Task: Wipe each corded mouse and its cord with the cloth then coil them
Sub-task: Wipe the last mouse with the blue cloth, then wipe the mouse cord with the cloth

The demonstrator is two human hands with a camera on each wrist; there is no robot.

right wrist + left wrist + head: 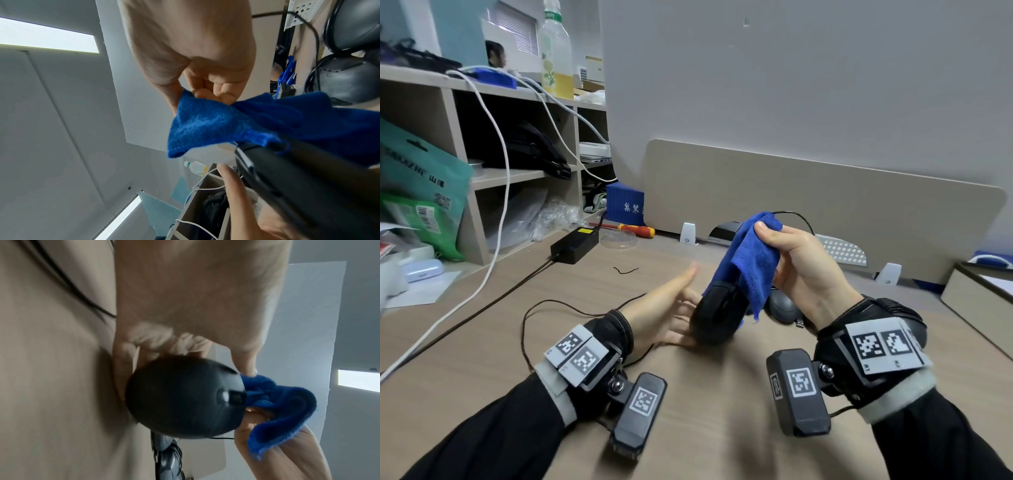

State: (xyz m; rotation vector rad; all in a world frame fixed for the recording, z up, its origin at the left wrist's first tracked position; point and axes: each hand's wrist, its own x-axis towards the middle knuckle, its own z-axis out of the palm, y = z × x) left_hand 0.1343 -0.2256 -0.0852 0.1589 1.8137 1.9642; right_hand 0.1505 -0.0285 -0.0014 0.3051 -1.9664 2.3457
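Now: black mouse (717, 315) held tilted just above the desk (688, 428), nose up under the blue cloth (748, 260). Hard smooth shell, light, likely slippery; best cradled by its sides. Left hand (667, 313) cups it, fingers curled round the body. Right hand (799, 263) pinches the soft cloth. Its thin limp cord (551, 305) trails over the desk. A grey mouse (784, 303) lies beside.

Fuzzy blue cloth (751, 260), matt black plastic mouse (714, 317).
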